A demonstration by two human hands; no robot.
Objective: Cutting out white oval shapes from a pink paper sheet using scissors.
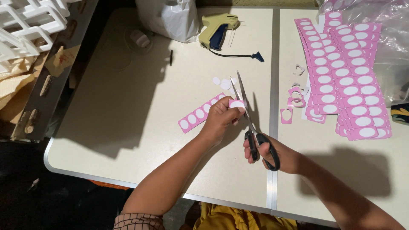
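My left hand (221, 117) pinches one end of a pink paper strip (198, 114) printed with white ovals, which trails down-left over the table. In my right hand (272, 155) are black-handled scissors (249, 115), blades open and pointing away from me, right beside the held end of the strip. A few cut white ovals (223, 82) lie just beyond the blade tips.
Stacks of pink oval strips (345, 81) cover the right table, with cut scraps (294, 102) beside them. A tan and blue tagging gun (217, 30), a white plastic bag (166, 17) and a clear bag (383, 25) sit at the back. White racks (25, 25) stand left.
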